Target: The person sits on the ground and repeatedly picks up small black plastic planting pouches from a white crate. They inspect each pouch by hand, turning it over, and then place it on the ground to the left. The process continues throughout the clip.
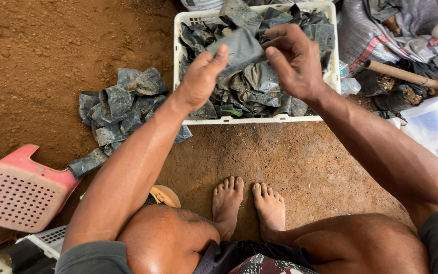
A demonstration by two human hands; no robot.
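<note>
My left hand [201,76] and my right hand [294,60] are raised over a white plastic crate [253,120] and together grip one dirty black plastic bag [242,49], each pinching one side of it. The crate is filled with several more crumpled black bags [259,86]. A loose pile of the same black bags [120,109] lies on the soil to the left of the crate, just beyond my left forearm. My bare feet [248,203] rest on the ground below the crate.
A pink perforated plastic stool [18,193] lies tipped at the lower left, with a white crate corner [46,241] beneath it. At right are a wooden handle [407,76], a translucent white tub [432,122] and crumpled sacks [386,25]. Reddish-brown soil [41,56] covers the ground.
</note>
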